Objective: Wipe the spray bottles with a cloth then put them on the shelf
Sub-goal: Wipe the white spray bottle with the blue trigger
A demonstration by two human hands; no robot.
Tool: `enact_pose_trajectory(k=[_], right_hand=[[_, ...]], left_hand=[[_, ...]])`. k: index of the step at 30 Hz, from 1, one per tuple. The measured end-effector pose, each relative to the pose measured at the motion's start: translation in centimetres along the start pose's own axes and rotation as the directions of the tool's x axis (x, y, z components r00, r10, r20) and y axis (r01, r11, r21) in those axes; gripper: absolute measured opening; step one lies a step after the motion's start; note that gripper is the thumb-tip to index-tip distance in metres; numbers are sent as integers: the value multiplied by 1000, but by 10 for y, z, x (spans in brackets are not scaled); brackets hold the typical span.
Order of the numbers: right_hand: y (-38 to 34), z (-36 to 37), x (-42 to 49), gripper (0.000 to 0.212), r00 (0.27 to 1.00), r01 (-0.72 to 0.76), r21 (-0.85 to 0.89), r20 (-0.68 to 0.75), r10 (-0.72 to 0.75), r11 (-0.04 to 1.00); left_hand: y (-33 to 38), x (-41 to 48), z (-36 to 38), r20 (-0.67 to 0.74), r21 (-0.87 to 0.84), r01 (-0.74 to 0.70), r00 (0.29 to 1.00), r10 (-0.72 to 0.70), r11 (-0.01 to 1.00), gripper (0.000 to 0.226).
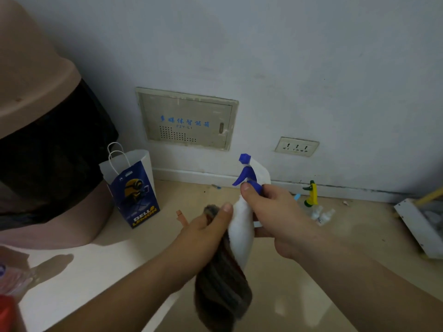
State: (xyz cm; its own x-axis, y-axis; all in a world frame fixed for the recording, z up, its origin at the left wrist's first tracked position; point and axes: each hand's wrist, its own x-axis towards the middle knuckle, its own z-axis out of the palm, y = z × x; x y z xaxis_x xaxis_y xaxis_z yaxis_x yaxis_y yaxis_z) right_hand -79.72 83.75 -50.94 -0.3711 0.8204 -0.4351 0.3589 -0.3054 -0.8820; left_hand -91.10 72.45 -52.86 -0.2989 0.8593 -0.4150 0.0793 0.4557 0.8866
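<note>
Head cam view, standing right by them: this is the wiping stage imo, nowhere near done. Biggest task item is the white spray bottle (241, 233) w/ the blue trigger, held up off the floor (143, 271), tilted, trigger side facing left. Right hand (271, 212) is wrapped round its neck just under the trigger, thumb on the near side. Left hand (206, 226) grips a grey-brown cloth (223, 291) and presses it against the bottle's body, w/ the rest of the cloth hanging below. So this one's mid-wipe, not shelved, and no shelf in view at all. Down by the wall (311, 68) a smaller yellow-green spray bottle (311, 195) stands upright, and just beside it are a couple of tiny clear bottles (321, 214), too blurry to say more. Those prob wait their turn. Containers: the big pink bin (36, 92) on the left has its lid on and a black liner (55, 152) showing round the middle, contents hidden. White tray-ish thing (417, 226) at the right edge holds sth greyish, can't tell what. Paper bag (134, 188) w/ a cartoon print sits next to the bin, top open, inside not visible from here. Held bottle's opaque, so no idea how full.
</note>
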Motion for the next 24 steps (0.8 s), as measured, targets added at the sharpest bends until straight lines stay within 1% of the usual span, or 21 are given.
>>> enact_pose_trajectory(k=[1, 2, 3, 4, 5, 6, 8, 9, 10, 11, 12, 13, 15, 16, 17, 18, 19, 20, 21, 22, 24], right_hand=[[0, 0, -1, 26, 1000, 0, -1, 2, 0, 1000], [-1, 0, 0, 25, 1000, -2, -4, 2, 2, 1000], [0, -1, 0, 24, 1000, -4, -8, -1, 4, 1000], [-1, -2, 1, 25, 1000, -9, -11, -6, 9, 1000], [0, -3, 2, 25, 1000, -17, -17, -10, 16, 1000], [-1, -4, 3, 26, 1000, -20, -26, -12, 20, 999], [-2, -6, 3, 24, 1000, -19, -52, -15, 18, 998], [-2, -7, 3, 23, 1000, -22, -59, -19, 21, 998], [-2, -7, 4, 24, 999, -26, -52, -24, 24, 998], [-3, -8, 4, 26, 999, -31, -35, -28, 30, 999], [-3, -8, 4, 28, 999, -33, -19, -31, 32, 999], [-3, -7, 4, 28, 999, -33, -10, -32, 32, 999], [-2, -4, 2, 28, 999, -41, -12, -21, 41, 999], [-2, -2, 1, 28, 999, -42, -13, -9, 41, 999], [-2, 0, -1, 28, 999, -35, -16, -1, 35, 999], [-1, 2, -2, 28, 1000, -21, -31, -4, 21, 999], [0, 3, -3, 28, 1000, -3, -56, -14, 2, 998], [1, 3, -3, 28, 1000, 13, -80, -20, -15, 997], [2, 4, -4, 28, 999, 23, -97, -20, -25, 995], [3, 5, -5, 27, 999, 30, -105, -17, -32, 994], [5, 7, -6, 25, 999, 38, -91, -4, -38, 995]], left_hand=[[-1, -2, 6, -69, 122, -43, 996, 52, 992, 53], [-3, -8, 13, -140, 247, -99, 981, 136, 964, 57], [-2, -16, 19, -176, 352, -183, 950, 256, 918, 57], [-5, -20, 22, -169, 427, -280, 909, 380, 860, 53], [-10, -19, 24, -118, 449, -360, 883, 454, 818, 45], [-14, -16, 24, -49, 434, -397, 886, 461, 809, 49], [-18, -8, 17, 132, 376, -376, 926, 353, 847, 80], [-18, -6, 13, 201, 362, -359, 931, 304, 860, 86], [-17, -3, 7, 231, 320, -361, 926, 298, 876, 83], [-17, -1, 2, 227, 266, -370, 921, 315, 890, 71], [-14, 0, -2, 183, 207, -348, 932, 313, 915, 52], [-11, 1, -4, 100, 133, -274, 960, 262, 953, 37], [-5, 4, -2, -58, 32, -106, 992, 108, 994, 36], [-3, 1, 4, -110, 71, -81, 990, 89, 994, 36], [-3, -3, 11, -154, 187, -136, 974, 166, 973, 34], [-4, -7, 18, -172, 341, -249, 931, 321, 906, 30], [-7, -10, 23, -144, 468, -356, 872, 467, 809, 28], [-11, -11, 25, -87, 536, -415, 839, 537, 735, 37], [-15, -8, 23, -45, 536, -421, 851, 523, 732, 46], [-15, -5, 17, -28, 472, -383, 894, 448, 794, 49], [-7, 2, 8, -33, 199, -193, 979, 203, 961, 47]])
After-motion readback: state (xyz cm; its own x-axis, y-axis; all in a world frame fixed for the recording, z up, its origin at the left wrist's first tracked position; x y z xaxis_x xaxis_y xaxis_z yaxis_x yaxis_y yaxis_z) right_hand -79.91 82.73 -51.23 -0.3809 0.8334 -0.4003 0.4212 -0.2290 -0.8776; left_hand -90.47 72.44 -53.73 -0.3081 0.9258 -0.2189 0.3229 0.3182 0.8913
